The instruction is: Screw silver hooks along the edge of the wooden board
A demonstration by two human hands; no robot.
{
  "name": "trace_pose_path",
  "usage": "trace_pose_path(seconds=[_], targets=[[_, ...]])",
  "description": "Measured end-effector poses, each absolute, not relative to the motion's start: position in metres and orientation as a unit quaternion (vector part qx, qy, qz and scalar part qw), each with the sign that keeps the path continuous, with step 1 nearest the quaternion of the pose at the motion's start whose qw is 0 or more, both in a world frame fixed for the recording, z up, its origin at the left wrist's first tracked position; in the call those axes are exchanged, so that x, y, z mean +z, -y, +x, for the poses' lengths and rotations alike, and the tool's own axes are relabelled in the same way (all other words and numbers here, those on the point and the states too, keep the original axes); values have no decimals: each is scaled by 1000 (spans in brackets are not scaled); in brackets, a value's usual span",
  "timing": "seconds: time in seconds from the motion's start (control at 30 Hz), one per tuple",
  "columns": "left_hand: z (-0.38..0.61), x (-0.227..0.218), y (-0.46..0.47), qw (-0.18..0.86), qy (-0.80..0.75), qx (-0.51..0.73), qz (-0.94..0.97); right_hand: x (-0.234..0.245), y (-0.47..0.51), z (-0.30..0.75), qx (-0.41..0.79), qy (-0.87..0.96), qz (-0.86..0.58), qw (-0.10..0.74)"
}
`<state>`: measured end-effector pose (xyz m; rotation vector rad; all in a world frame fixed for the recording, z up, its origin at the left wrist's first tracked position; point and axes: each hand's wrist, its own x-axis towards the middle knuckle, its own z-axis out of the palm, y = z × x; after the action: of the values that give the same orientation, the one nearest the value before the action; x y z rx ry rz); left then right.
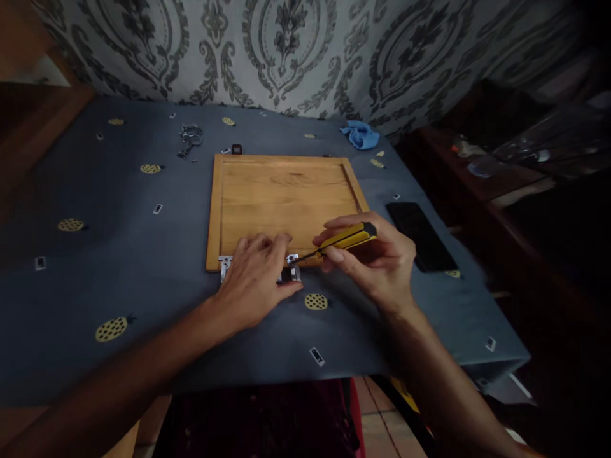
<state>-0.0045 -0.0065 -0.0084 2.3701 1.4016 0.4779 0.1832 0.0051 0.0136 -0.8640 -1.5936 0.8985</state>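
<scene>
A wooden panel with a raised frame lies flat on a blue-grey tablecloth. A metal hinge sits at the panel's near edge. My left hand lies over that hinge, fingers pressed down on it and curled around its near side. My right hand grips a yellow and black screwdriver, whose thin tip points left and meets the hinge beside my left fingers. Most of the hinge is hidden under my left hand.
A black phone lies to the right of the panel. A crumpled blue cloth sits at the back right. Metal hardware and a small dark part lie behind the panel. Dark wooden furniture stands to the right.
</scene>
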Motion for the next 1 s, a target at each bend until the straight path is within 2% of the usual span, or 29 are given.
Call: trace_pose_path(seconds=[0.13, 0.53, 1.0], targets=[[-5, -7, 6, 181, -496, 160, 834, 13, -6, 187, 382, 682, -353, 515], [-4, -8, 6, 176, -497, 165, 834, 8, -4, 184, 234, 740, -352, 523], [-3, -5, 5, 183, -498, 153, 834, 4, -3, 182, 220, 733, -357, 536]])
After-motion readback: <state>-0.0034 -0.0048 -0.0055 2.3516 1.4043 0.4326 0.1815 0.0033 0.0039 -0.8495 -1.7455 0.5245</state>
